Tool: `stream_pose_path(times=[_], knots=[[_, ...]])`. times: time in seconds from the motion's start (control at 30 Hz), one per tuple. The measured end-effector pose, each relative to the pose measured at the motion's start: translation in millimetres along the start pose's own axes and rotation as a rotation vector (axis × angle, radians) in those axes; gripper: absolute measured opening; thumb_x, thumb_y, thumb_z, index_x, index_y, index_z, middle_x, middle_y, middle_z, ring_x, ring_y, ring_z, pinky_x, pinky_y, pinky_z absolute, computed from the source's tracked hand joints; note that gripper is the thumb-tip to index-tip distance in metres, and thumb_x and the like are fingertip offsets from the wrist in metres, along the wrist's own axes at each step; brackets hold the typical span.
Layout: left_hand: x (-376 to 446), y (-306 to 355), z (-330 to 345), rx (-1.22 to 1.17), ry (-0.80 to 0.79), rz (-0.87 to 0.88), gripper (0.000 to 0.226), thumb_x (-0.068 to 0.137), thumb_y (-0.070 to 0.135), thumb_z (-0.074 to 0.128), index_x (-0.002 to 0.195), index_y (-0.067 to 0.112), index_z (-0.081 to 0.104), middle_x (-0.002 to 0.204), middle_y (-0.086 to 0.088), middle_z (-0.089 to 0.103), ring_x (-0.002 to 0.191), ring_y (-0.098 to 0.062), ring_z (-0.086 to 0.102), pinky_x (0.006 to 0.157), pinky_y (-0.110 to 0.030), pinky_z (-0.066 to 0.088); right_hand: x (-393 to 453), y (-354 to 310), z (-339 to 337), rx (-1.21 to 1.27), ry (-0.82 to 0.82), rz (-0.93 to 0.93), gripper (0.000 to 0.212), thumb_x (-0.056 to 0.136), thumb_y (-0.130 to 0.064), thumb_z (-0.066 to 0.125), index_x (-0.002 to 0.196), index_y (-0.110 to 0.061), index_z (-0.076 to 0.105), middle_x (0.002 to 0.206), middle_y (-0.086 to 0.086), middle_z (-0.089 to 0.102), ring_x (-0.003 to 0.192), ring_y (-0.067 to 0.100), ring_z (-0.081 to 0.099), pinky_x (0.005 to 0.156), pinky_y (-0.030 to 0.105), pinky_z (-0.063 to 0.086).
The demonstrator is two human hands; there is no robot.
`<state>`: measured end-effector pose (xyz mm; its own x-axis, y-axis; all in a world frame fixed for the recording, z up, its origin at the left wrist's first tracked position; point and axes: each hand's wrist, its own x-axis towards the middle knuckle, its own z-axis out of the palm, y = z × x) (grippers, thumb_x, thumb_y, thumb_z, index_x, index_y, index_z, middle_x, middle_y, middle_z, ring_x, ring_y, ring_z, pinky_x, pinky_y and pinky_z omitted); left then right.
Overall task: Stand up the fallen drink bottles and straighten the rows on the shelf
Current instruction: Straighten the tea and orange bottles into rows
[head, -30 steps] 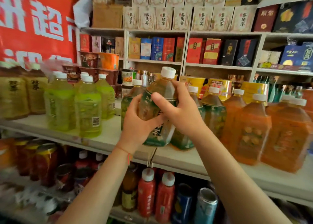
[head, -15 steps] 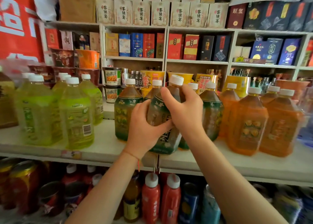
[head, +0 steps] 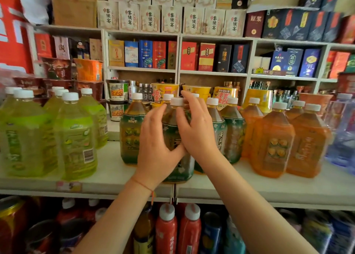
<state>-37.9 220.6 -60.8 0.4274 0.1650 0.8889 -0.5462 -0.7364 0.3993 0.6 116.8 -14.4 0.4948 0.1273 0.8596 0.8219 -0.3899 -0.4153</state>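
Observation:
A dark tea bottle [head: 171, 132] with a green label and white cap stands upright near the front edge of the white shelf [head: 115, 169]. My left hand [head: 155, 150] cups its left side with the thumb across the front. My right hand [head: 197, 132] presses its right side, fingers spread up by the cap. Matching tea bottles stand just left [head: 131, 134] and right [head: 233, 130] of it, further back. The held bottle's lower part is hidden by my hands.
Yellow-green bottles [head: 75, 138] fill the shelf's left, orange bottles [head: 272, 142] its right, and clear water bottles [head: 343, 134] the far right. Noodle cups [head: 165, 94] and boxed goods stand behind. Red bottles [head: 166, 230] and cans sit on the shelf below.
The tea bottle went from tilted and lifted to upright on the shelf. Both hands' fingers have loosened and spread. The view has shifted right and closer.

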Motion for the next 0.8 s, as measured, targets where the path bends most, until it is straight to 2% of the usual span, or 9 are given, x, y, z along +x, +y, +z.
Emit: stream_pose_path(times=[0.13, 0.27, 0.37, 0.43, 0.53, 0.63, 0.7, 0.73, 0.8], knots=[[13.7, 38.0, 10.8, -0.059, 0.271, 0.231, 0.032, 0.088, 0.012, 0.059, 0.116, -0.002, 0.061, 0.118, -0.015, 0.059, 0.117, -0.024, 0.054, 0.107, -0.036, 0.043, 4.0, 20.8, -36.9, -0.119, 0.234, -0.121, 0.031, 0.097, -0.017, 0.054, 0.126, -0.009, 0.059, 0.117, 0.001, 0.056, 0.106, 0.013, 0.052, 0.090, 0.029, 0.047], [29.8, 71.3, 47.0, -0.136, 0.099, 0.312, 0.019, 0.094, 0.015, 0.052, 0.089, 0.005, 0.068, 0.088, -0.006, 0.064, 0.085, -0.018, 0.059, 0.077, -0.028, 0.051, 9.9, 69.1, -94.9, -0.460, 0.345, 0.023, 0.039, 0.090, -0.021, 0.057, 0.128, -0.012, 0.055, 0.127, 0.013, 0.053, 0.116, 0.027, 0.049, 0.097, 0.038, 0.040], [33.5, 89.2, 89.1, -0.141, -0.039, 0.255, 0.023, 0.094, 0.025, 0.050, 0.089, 0.011, 0.069, 0.088, 0.000, 0.061, 0.082, -0.016, 0.057, 0.066, -0.034, 0.052, 2.2, 108.7, -134.8, -0.839, 0.153, 0.213, 0.054, 0.093, -0.041, 0.057, 0.142, -0.027, 0.040, 0.144, 0.020, 0.041, 0.132, 0.041, 0.040, 0.106, 0.052, 0.038], [31.9, 100.9, 117.9, -0.170, -0.092, 0.166, 0.024, 0.092, 0.031, 0.049, 0.095, 0.016, 0.068, 0.094, 0.003, 0.058, 0.086, -0.015, 0.057, 0.067, -0.035, 0.055, -7.3, 127.6, -153.3, -0.936, -0.056, 0.275, 0.064, 0.091, -0.053, 0.057, 0.148, -0.035, 0.032, 0.144, 0.020, 0.040, 0.132, 0.040, 0.040, 0.107, 0.050, 0.035], [25.8, 122.7, 163.3, -0.189, -0.174, 0.018, 0.018, 0.093, 0.029, 0.055, 0.109, 0.024, 0.062, 0.106, 0.009, 0.053, 0.099, -0.010, 0.055, 0.085, -0.034, 0.055, -15.0, 141.8, -176.4, -0.790, -0.199, 0.198, 0.066, 0.090, -0.047, 0.058, 0.149, -0.040, 0.029, 0.136, 0.013, 0.041, 0.124, 0.035, 0.044, 0.096, 0.042, 0.044], [22.9, 141.6, 194.8, -0.200, -0.199, -0.084, 0.029, 0.098, 0.026, 0.057, 0.126, 0.023, 0.055, 0.117, 0.010, 0.050, 0.112, -0.007, 0.050, 0.102, -0.031, 0.046, -13.6, 147.0, -198.0, -0.515, -0.356, 0.170, 0.073, 0.089, -0.040, 0.061, 0.149, -0.050, 0.021, 0.148, 0.009, 0.033, 0.130, 0.035, 0.044, 0.096, 0.044, 0.051], [23.8, 151.2, 208.0, -0.231, -0.160, -0.110, 0.035, 0.099, 0.034, 0.054, 0.132, 0.022, 0.050, 0.119, 0.012, 0.052, 0.113, -0.006, 0.051, 0.103, -0.030, 0.045, -14.4, 152.9, -217.0, -0.225, -0.419, 0.158, 0.071, 0.091, -0.037, 0.062, 0.147, -0.056, 0.023, 0.149, 0.000, 0.037, 0.124, 0.020, 0.051, 0.097, 0.037, 0.052], [24.9, 155.0, 214.4, -0.247, -0.128, -0.126, 0.038, 0.098, 0.041, 0.053, 0.132, 0.022, 0.048, 0.117, 0.013, 0.054, 0.110, -0.006, 0.053, 0.101, -0.030, 0.047, -15.2, 156.6, -229.0, -0.083, -0.388, 0.137, 0.063, 0.094, -0.035, 0.060, 0.146, -0.055, 0.030, 0.145, -0.005, 0.044, 0.115, 0.010, 0.054, 0.093, 0.032, 0.053], [27.0, 160.6, 224.7, -0.223, -0.086, -0.183, 0.049, 0.094, 0.051, 0.053, 0.134, 0.023, 0.045, 0.117, 0.012, 0.057, 0.109, -0.009, 0.056, 0.099, -0.036, 0.050, -14.3, 164.9, -253.4, 0.055, -0.144, 0.087, 0.039, 0.099, -0.028, 0.055, 0.135, -0.042, 0.051, 0.120, -0.008, 0.062, 0.090, 0.004, 0.062, 0.075, 0.032, 0.058]])
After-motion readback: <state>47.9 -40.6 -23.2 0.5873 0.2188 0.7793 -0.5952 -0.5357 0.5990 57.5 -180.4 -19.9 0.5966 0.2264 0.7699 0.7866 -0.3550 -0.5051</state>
